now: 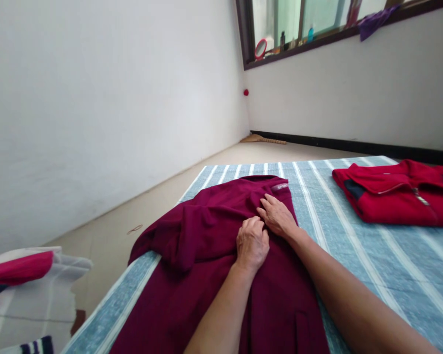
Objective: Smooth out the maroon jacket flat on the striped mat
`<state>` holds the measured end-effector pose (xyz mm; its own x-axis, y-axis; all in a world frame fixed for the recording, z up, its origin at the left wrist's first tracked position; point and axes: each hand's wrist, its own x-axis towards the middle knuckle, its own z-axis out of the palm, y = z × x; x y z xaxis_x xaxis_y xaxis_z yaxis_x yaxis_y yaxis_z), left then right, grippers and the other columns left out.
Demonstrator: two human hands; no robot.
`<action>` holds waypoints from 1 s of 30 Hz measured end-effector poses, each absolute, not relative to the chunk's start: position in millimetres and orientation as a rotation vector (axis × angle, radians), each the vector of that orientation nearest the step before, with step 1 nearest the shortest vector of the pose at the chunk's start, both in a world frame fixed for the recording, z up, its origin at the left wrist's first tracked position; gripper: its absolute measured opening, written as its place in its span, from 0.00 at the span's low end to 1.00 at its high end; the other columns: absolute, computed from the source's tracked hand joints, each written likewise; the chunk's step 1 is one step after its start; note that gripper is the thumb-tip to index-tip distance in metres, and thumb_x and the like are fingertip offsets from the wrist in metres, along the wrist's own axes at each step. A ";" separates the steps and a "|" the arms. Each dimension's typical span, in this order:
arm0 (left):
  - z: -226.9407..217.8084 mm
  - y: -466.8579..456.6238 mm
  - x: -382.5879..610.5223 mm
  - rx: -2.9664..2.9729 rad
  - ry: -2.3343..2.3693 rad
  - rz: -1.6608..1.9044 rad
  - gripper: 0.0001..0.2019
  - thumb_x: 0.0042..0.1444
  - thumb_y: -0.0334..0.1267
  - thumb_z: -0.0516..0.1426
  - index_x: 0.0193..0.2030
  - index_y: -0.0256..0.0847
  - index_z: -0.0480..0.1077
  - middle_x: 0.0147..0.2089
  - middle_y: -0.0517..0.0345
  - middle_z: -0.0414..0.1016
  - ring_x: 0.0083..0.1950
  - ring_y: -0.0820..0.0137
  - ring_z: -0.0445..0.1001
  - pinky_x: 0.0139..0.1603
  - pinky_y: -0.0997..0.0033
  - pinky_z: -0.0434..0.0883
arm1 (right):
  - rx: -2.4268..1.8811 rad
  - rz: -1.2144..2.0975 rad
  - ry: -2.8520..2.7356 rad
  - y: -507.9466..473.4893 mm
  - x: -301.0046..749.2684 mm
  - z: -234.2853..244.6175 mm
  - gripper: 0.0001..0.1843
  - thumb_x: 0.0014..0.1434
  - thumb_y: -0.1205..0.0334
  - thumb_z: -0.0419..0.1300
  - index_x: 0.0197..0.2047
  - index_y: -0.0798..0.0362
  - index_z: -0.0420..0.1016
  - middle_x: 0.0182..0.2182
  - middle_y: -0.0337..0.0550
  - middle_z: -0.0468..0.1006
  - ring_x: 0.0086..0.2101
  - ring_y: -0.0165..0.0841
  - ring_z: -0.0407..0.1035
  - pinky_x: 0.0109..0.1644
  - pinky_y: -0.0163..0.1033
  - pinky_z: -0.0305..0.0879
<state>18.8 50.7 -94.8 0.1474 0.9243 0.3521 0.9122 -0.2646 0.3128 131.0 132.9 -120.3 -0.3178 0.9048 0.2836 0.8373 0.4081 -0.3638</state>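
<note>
A maroon jacket [214,280] lies spread on a bed or table covered with a blue and white striped cloth [339,221]. One part of it, perhaps a sleeve, is bunched and folded over at the left edge. Near its top right is a pale label with lettering. My left hand [253,243] rests mid-garment with its fingers curled into the fabric, seemingly gripping it. Just beyond, almost touching it, my right hand [276,214] lies on the jacket below the label, fingers stretched and slightly apart.
On the right sits a folded red jacket [395,196] with a zip. At lower left, beside the striped surface, is a pile of light cloth [33,295] with a pink piece on it. A white wall [114,98] runs along the left; a brush-like item [266,139] lies in the corner.
</note>
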 end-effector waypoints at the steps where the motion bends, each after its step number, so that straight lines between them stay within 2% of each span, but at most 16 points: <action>1: -95.4 52.0 18.5 2.360 1.880 0.770 0.07 0.54 0.28 0.55 0.40 0.37 0.71 0.49 0.51 0.73 0.51 0.62 0.69 0.55 0.63 0.67 | -1.493 0.206 -2.235 133.0 131.2 -119.5 0.24 0.66 0.53 0.44 0.58 0.58 0.64 0.62 0.56 0.57 0.62 0.42 0.51 0.61 0.46 0.52; 6: -97.9 55.6 18.1 2.365 1.875 0.776 0.12 0.53 0.28 0.55 0.46 0.35 0.69 0.53 0.47 0.71 0.54 0.61 0.67 0.58 0.61 0.65 | -1.523 0.194 -2.256 133.3 131.6 -117.1 0.23 0.66 0.52 0.44 0.57 0.57 0.63 0.62 0.55 0.57 0.62 0.41 0.50 0.61 0.46 0.52; 16: -81.3 53.9 18.6 2.351 1.852 0.471 0.12 0.54 0.30 0.53 0.46 0.37 0.68 0.51 0.49 0.71 0.53 0.62 0.67 0.56 0.62 0.66 | -1.518 0.194 -2.262 131.8 131.8 -117.3 0.22 0.66 0.52 0.43 0.55 0.55 0.65 0.62 0.54 0.58 0.61 0.41 0.52 0.60 0.46 0.53; 22: -60.4 50.1 14.1 2.430 1.747 0.337 0.12 0.52 0.35 0.57 0.44 0.39 0.70 0.51 0.51 0.72 0.52 0.63 0.70 0.56 0.66 0.67 | -1.495 0.199 -2.265 131.5 131.6 -123.5 0.23 0.66 0.53 0.44 0.57 0.58 0.64 0.62 0.57 0.57 0.61 0.43 0.51 0.60 0.47 0.53; 27: -29.4 45.6 -36.1 2.560 1.861 0.629 0.11 0.55 0.32 0.55 0.45 0.38 0.70 0.56 0.46 0.69 0.58 0.62 0.66 0.61 0.61 0.64 | -1.459 0.200 -2.248 130.7 130.4 -126.9 0.22 0.66 0.53 0.45 0.55 0.57 0.65 0.61 0.58 0.59 0.60 0.44 0.53 0.59 0.48 0.54; 30: -10.2 46.9 -92.5 2.457 2.177 0.711 0.12 0.55 0.32 0.53 0.45 0.38 0.70 0.54 0.48 0.71 0.57 0.63 0.68 0.61 0.62 0.63 | -1.441 0.202 -2.239 130.5 129.9 -127.9 0.20 0.66 0.53 0.45 0.53 0.55 0.67 0.61 0.57 0.60 0.59 0.43 0.55 0.58 0.48 0.55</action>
<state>-92.5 46.9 -10.2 0.0809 0.8914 0.4458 0.9827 -0.1460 0.1136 129.9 130.5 -127.9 -0.3404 0.8899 0.3037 0.8210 0.4387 -0.3653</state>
